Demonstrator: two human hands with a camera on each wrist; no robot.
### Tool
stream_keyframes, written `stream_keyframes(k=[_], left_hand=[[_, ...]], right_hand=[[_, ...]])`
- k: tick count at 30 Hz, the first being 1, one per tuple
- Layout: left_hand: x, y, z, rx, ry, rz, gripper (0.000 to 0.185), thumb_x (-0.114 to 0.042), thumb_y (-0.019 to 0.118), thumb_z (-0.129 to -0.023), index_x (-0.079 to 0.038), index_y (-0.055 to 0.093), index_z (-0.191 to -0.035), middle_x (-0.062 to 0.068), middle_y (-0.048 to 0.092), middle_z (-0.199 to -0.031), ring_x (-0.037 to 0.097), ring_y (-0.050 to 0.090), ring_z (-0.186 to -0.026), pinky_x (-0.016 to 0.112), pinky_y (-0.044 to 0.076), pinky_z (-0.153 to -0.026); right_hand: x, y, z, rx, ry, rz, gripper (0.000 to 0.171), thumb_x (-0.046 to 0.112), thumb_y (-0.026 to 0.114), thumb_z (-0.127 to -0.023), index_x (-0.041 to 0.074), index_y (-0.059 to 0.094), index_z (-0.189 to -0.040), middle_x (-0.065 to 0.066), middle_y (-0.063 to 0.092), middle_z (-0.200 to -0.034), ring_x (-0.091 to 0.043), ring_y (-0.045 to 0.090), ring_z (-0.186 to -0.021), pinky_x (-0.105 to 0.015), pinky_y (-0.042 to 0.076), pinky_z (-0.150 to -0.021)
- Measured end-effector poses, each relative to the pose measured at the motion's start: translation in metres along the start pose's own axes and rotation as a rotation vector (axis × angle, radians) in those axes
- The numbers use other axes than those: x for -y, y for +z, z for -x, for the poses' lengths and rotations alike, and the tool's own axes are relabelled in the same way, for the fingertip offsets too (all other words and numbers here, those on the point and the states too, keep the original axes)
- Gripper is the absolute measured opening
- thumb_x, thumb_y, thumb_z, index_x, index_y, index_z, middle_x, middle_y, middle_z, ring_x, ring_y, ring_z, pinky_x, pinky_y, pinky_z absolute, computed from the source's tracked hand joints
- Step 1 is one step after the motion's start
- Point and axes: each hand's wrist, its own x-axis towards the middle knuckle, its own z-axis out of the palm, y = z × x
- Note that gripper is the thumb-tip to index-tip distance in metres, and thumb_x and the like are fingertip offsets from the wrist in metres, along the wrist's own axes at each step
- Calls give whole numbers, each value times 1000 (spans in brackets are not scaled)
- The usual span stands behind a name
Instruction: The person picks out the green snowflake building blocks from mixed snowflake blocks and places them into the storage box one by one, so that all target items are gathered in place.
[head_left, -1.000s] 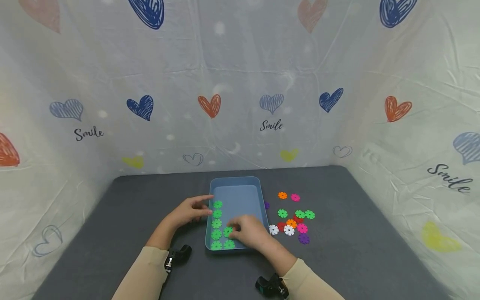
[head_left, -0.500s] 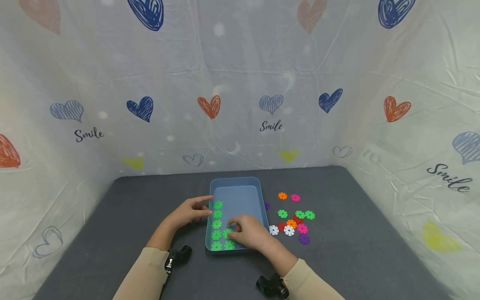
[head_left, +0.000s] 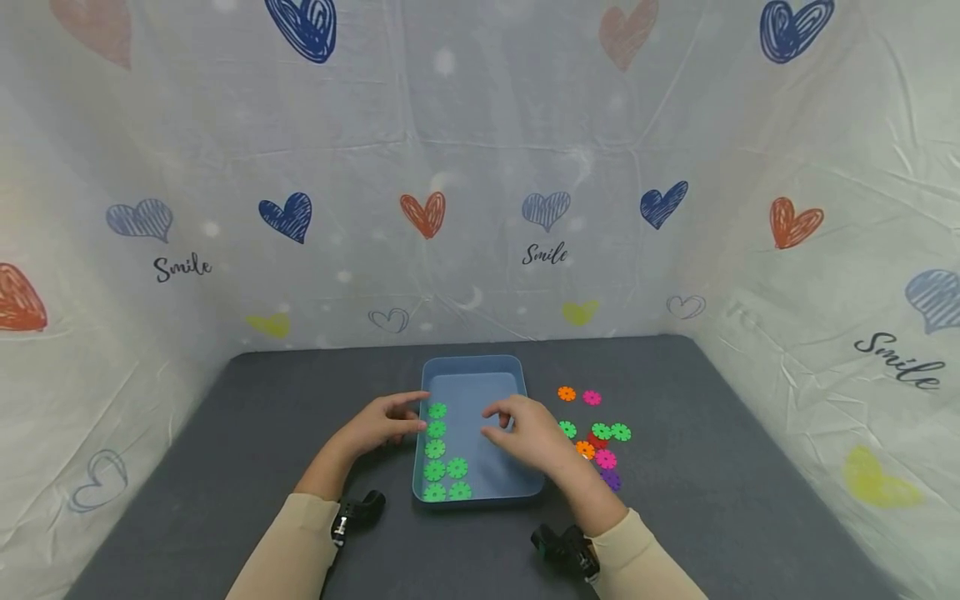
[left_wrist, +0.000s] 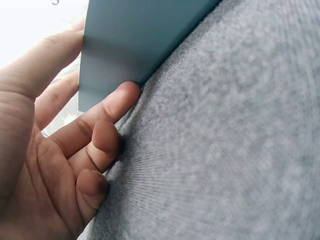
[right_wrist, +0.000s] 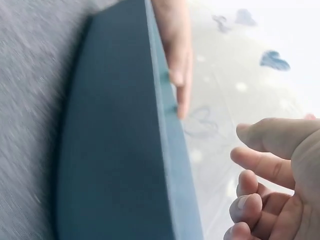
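Note:
A blue rectangular tray (head_left: 476, 392) lies on the dark table. Along its left side runs a column of several green flower-shaped discs (head_left: 435, 449), and beside the near end are two more green discs (head_left: 457, 468). My left hand (head_left: 375, 422) holds the tray's left wall: in the left wrist view, thumb and index tips pass behind the rim while the middle finger touches the outside of the wall (left_wrist: 120, 45). My right hand (head_left: 528, 433) hovers over the tray's right part, fingers loosely bent, thumb and index apart; the right wrist view shows nothing between them.
Right of the tray lie loose flower discs: orange (head_left: 566, 393), pink (head_left: 592, 398), green (head_left: 620, 432), red (head_left: 597, 442) and purple (head_left: 611, 480). My right hand and forearm cover part of that area. A printed cloth (head_left: 480, 283) stands behind the table.
My right hand has left the second green disc of the inner column and moved up and right across the tray. That disc stays in the tray. My left hand has kept its place.

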Motion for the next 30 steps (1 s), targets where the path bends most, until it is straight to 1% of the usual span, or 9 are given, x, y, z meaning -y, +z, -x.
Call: stream_keyframes(k=[3, 6, 11, 14, 17, 23, 27, 30], left_hand=[[0, 0, 0, 1, 3, 5, 65, -29, 76, -95, -11, 51, -152, 5, 69, -98, 22, 54, -66, 32, 38, -51], [1, 0, 0, 0, 2, 3, 65, -30, 77, -95, -12, 52, -152, 4, 69, -98, 22, 54, -67, 32, 38, -51], [1, 0, 0, -1, 2, -1, 66, -31, 77, -94, -11, 51, -152, 4, 70, -99, 22, 54, -66, 32, 38, -51], [0, 1, 0, 0, 0, 6, 67, -31, 77, -94, -10, 50, -152, 4, 70, -100, 22, 54, -66, 32, 38, -51], [0, 1, 1, 3, 0, 8, 68, -31, 77, -95, -10, 50, -153, 5, 71, -101, 21, 53, -66, 31, 37, -51], [0, 1, 0, 0, 0, 5, 67, -31, 77, -95, -11, 50, -153, 5, 71, -101, 22, 54, -67, 31, 37, -51], [0, 2, 0, -7, -5, 3, 66, -31, 77, -94, -11, 51, -152, 5, 70, -101, 22, 54, -67, 31, 37, -51], [1, 2, -1, -12, -6, 0, 65, -30, 77, -94, -12, 52, -152, 5, 70, -99, 22, 54, -67, 31, 37, -51]], right_hand=[[-7, -9, -1, -41, 30, 23, 22, 20, 77, -94, 9, 77, -112, 2, 51, -82, -12, 44, -61, -29, 41, -59], [-16, -18, -1, -69, 70, 69, 23, 20, 78, -93, 9, 77, -113, 1, 53, -84, -14, 45, -66, -31, 42, -61], [-36, -34, 1, -90, 132, 162, 23, 21, 77, -94, 10, 77, -114, -1, 60, -93, -18, 56, -83, -39, 48, -73], [-49, -43, 3, -68, 172, 181, 24, 22, 76, -95, 10, 76, -116, -3, 62, -100, -23, 60, -93, -45, 51, -82], [-63, -51, 5, -28, 212, 190, 26, 21, 77, -94, 8, 75, -116, -5, 63, -104, -28, 61, -98, -49, 51, -86], [-85, -55, 9, 81, 289, 232, 30, 16, 83, -88, 5, 75, -115, -9, 67, -109, -31, 63, -103, -52, 51, -91], [-93, -54, 10, 121, 305, 254, 28, 15, 87, -82, 7, 77, -107, -6, 70, -104, -26, 64, -93, -51, 52, -88], [-97, -52, 10, 130, 299, 265, 22, 15, 87, -81, 9, 78, -100, -3, 69, -97, -21, 61, -83, -49, 52, -83]])
